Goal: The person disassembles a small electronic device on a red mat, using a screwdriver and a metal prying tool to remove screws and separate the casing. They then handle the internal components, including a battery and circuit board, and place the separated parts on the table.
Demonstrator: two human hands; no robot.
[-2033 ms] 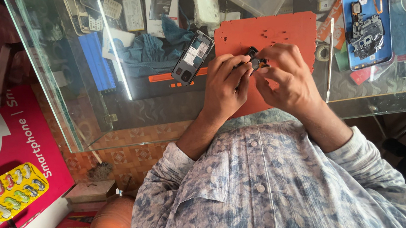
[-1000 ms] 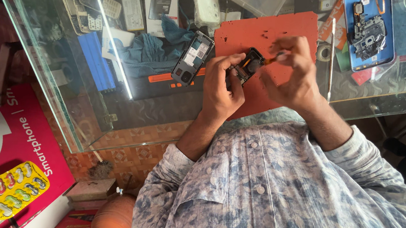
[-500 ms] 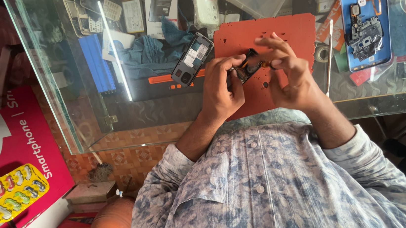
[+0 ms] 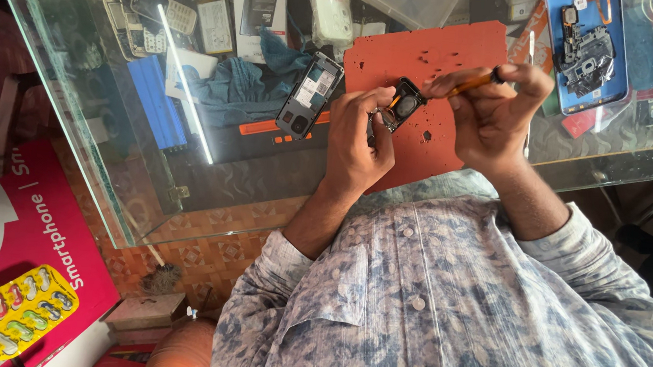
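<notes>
Pinching the small black oval phone part [image 4: 403, 103] by its edges, my left hand [image 4: 356, 142] is closing round it just above the flat red-orange work mat [image 4: 435, 50] on the glass table [image 4: 106, 146]. It is looking light, thin and easily cracked, so I am keeping to its rim. My right hand [image 4: 493, 116] is gripping the slim orange-handled screwdriver [image 4: 472, 82], tip angling toward the part.

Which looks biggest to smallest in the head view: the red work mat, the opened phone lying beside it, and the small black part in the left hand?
1. Red work mat, by far the largest.
2. Opened phone, lying left of the mat.
3. Small black part, pinched by the left hand; it is raised nearer the camera, yet looks smallest.
</notes>
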